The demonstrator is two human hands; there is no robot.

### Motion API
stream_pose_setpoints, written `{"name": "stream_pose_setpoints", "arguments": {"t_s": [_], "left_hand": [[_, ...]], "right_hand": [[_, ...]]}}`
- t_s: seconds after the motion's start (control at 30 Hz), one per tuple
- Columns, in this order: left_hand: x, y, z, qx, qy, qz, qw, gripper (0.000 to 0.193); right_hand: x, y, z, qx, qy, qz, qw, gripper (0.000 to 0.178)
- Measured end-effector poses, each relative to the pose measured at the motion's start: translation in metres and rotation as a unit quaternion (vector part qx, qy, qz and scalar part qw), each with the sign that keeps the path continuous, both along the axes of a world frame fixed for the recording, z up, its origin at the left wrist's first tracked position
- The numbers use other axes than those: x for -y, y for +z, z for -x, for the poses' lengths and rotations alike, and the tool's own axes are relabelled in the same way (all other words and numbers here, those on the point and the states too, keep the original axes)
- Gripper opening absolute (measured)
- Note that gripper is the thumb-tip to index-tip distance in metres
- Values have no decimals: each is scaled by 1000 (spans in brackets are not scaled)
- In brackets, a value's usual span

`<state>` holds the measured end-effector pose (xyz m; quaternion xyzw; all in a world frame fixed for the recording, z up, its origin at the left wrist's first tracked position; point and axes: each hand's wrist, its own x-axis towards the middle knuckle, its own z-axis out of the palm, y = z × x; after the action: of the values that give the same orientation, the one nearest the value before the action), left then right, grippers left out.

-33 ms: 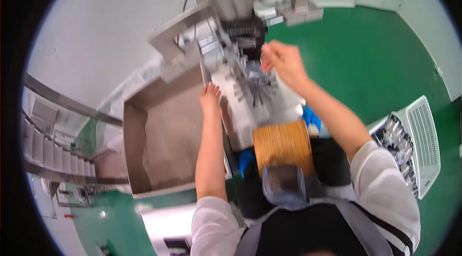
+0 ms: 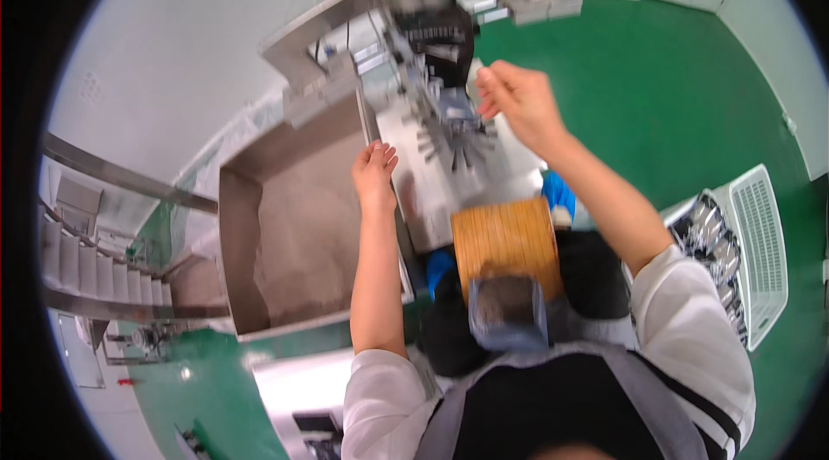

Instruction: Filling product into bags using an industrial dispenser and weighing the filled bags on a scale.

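My right hand (image 2: 522, 101) is raised at the right side of a metal machine (image 2: 436, 54), its fingers curled and pinched together. Whether anything is between those fingertips I cannot make out. Just left of it, a bluish clear piece (image 2: 455, 106) sits above a ring of dark radiating fingers (image 2: 458, 145) on the machine. Beside the near right wall of a deep steel tray (image 2: 367, 119), my left hand (image 2: 375, 171) hovers with loosely bent fingers apart and nothing visible in them. Brown powder or grain (image 2: 302, 227) covers the tray's bottom.
A slatted wooden board (image 2: 505, 240) lies before my body, with a clear plastic container (image 2: 508, 335) of brownish material at its near edge. To the right stands a white basket (image 2: 760, 235) with several shiny silver packets (image 2: 712, 244). Metal steps (image 2: 104, 279) are at far left.
My right hand has shifted slightly up and to the right, away from the machine. My left hand has hardly moved. The whole view has shifted a little.
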<state>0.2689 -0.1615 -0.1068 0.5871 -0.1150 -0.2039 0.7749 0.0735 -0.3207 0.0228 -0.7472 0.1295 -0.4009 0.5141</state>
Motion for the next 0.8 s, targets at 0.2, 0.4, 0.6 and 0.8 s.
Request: {"name": "stream_pose_setpoints", "arguments": {"t_s": [0.2, 0.4, 0.6, 0.8], "left_hand": [[-130, 105, 202, 167, -25, -137, 976, 19], [-149, 124, 332, 348, -184, -281, 875, 36], [-144, 95, 361, 506, -82, -333, 791, 42], [-157, 58, 340, 546, 44, -269, 792, 33]], "right_hand": [[-64, 7, 74, -53, 391, 161, 905, 15], [-103, -36, 50, -215, 609, 191, 739, 34], [-107, -48, 75, -216, 483, 183, 829, 22], [-77, -67, 133, -110, 297, -300, 900, 25]]}}
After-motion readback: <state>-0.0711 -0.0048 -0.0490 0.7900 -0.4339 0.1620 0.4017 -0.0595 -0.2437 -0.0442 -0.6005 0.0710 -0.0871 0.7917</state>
